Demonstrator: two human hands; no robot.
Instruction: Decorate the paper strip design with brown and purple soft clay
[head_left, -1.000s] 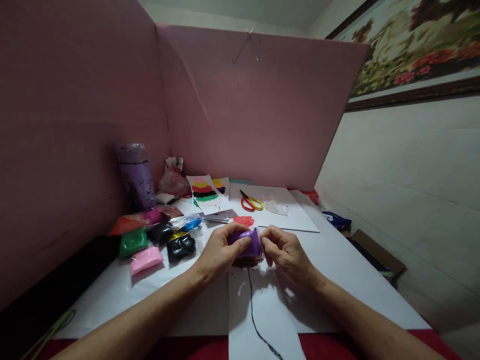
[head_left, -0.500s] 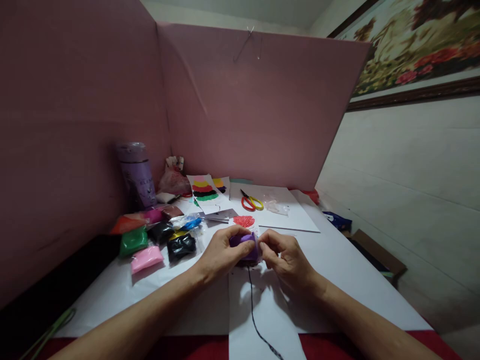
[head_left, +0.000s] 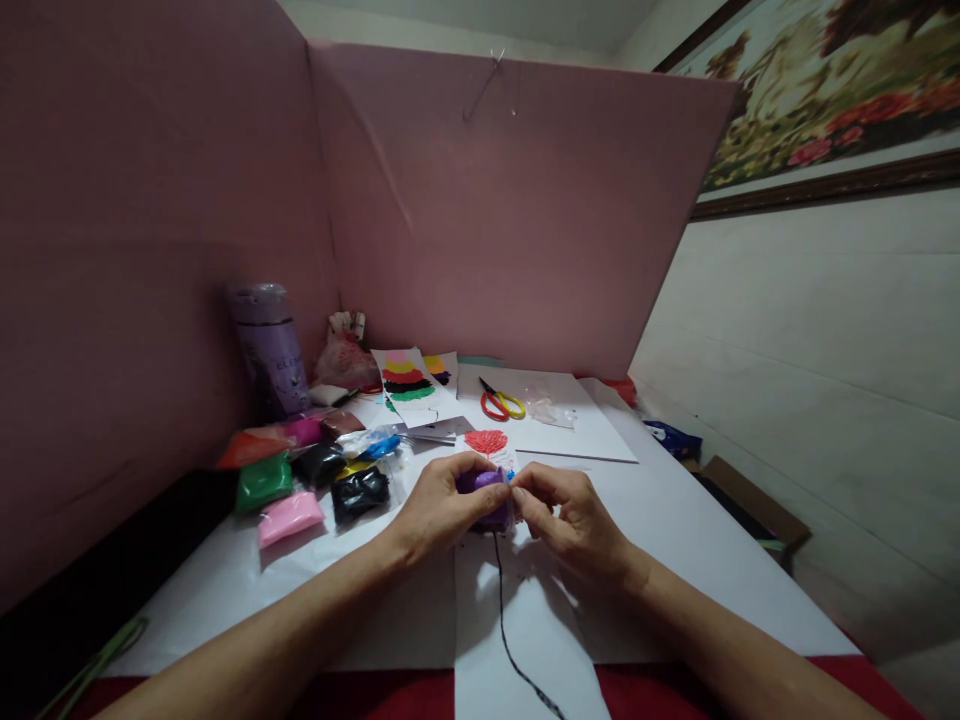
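My left hand is closed round a small clear bag of purple clay, held just above the white paper. The fingertips of my right hand pinch at the bag's right edge; whether they hold the plastic or a bit of clay is too small to make out. Beneath lies a long white sheet with a wavy black line running toward me. Just beyond my hands shows a red scalloped patch, with a little blue beside it, partly hidden by my fingers.
To the left lie several bags of clay, among them green, pink and black. A purple tumbler stands behind them. Scissors rest on a white board beside a crumpled clear bag. Pink panels enclose the back and left.
My right fingertips have shifted slightly left, closer to the left thumb. A spot of blue now shows past the purple clay bag. The whole view has moved a little.
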